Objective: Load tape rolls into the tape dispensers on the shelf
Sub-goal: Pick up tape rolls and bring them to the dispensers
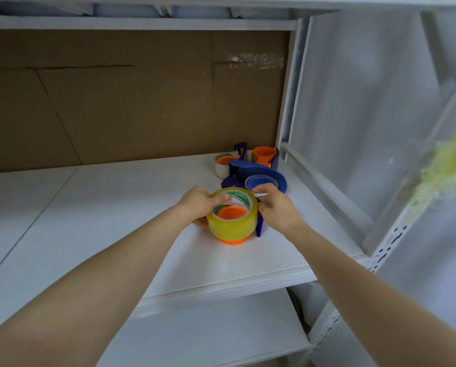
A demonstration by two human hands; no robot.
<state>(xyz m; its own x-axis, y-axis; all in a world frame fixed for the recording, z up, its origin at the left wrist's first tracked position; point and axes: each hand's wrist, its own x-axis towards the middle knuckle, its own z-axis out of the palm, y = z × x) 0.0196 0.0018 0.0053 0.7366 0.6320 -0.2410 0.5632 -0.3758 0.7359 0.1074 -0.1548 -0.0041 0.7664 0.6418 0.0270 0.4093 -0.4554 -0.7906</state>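
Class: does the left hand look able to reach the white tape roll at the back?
Probably, once freed: left hand grips the yellow tape roll, but bare shelf leads to the white tape roll.

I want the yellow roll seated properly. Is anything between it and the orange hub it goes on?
Nothing visible. The yellow tape roll already sits around the orange hub, whose flange shows beneath it. The left hand and right hand hold the roll directly; the other dispensers stand behind it.
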